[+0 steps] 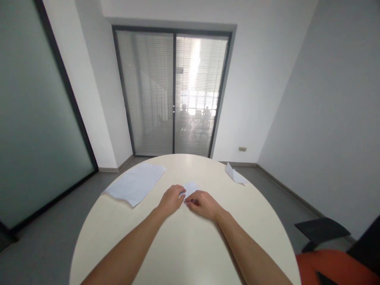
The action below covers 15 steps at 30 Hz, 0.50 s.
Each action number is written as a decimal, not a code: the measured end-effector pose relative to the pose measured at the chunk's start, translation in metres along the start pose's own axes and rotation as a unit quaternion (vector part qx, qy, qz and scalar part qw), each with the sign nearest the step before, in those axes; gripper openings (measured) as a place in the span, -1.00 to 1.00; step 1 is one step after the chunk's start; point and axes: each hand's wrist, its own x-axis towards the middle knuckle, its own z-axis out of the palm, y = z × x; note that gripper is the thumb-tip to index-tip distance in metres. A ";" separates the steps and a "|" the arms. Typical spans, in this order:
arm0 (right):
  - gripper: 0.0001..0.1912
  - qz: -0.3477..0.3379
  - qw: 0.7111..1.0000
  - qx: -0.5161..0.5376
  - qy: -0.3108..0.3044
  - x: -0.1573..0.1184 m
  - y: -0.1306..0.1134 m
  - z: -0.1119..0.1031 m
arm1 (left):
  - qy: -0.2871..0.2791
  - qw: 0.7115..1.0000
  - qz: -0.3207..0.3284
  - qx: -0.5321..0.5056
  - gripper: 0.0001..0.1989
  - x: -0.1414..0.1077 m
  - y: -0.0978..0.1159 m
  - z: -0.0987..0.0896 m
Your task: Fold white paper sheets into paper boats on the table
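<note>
A small piece of white paper lies near the middle of the round table, partly covered by my hands. My left hand grips its left edge between thumb and fingers. From the right, my right hand pinches the near edge of the same paper, fingers curled. The two hands are close together, and the paper's near part is hidden beneath the fingers. Whether the paper is folded under them I cannot make out.
White sheets lie at the table's left edge, one corner lifting. A folded white paper stands partly upright at the right edge. The round cream table fills the front. An orange and black chair is at the lower right.
</note>
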 end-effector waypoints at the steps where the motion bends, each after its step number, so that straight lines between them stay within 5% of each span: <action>1: -0.76 0.018 1.000 0.002 0.003 0.000 0.000 -0.001 | -0.005 1.000 0.009 0.001 -0.81 -0.001 0.001 0.000; 7: -0.61 0.086 0.995 -0.012 0.046 -0.002 0.021 -0.004 | -0.045 0.998 0.040 0.002 -0.79 -0.006 0.012 -0.006; 15: -0.47 0.138 0.986 -0.070 -0.064 -0.011 0.043 0.001 | -0.058 0.991 0.121 -0.007 -0.70 -0.008 0.016 -0.007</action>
